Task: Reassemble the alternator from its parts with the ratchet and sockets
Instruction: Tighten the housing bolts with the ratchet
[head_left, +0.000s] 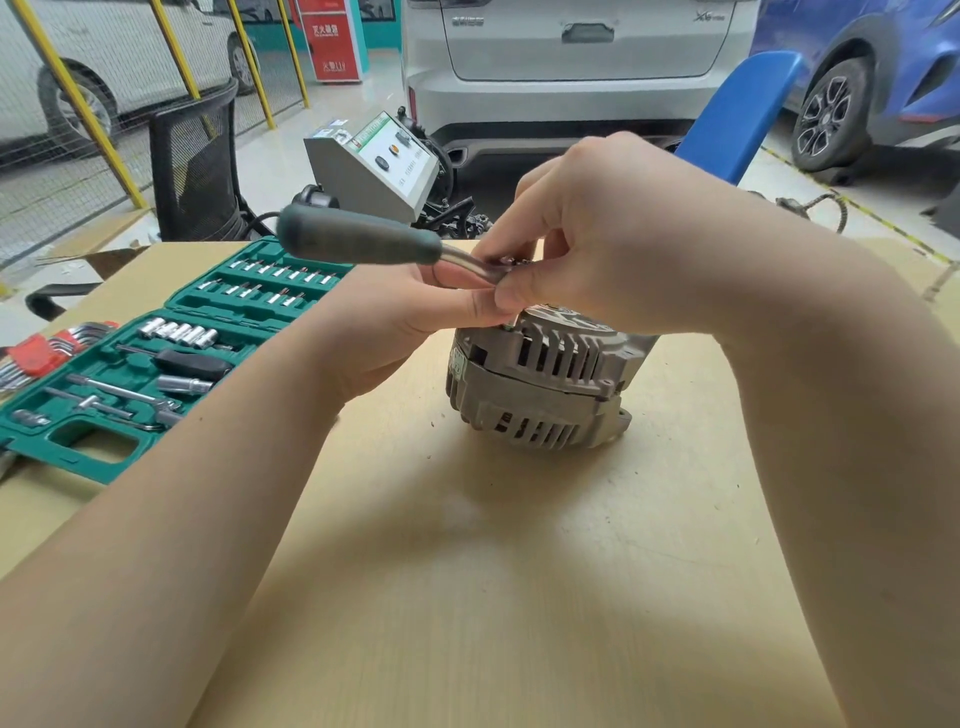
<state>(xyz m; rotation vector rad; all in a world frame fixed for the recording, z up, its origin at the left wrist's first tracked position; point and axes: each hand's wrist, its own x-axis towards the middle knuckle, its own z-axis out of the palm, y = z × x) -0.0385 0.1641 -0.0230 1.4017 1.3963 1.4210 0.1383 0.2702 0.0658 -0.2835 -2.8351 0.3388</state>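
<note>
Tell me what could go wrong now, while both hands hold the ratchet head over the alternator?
1. The alternator stands unclamped on the table. Neither the left hand nor the right hand steadies it, so turning force might tip it.
2. The fingers hide the head of the ratchet, so a badly seated socket could slip unnoticed.
3. Fingers close to the housing may get pinched.

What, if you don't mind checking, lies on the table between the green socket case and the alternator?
In the head view, only the left forearm crosses above that stretch; the table between the socket case and the alternator looks bare.
</note>
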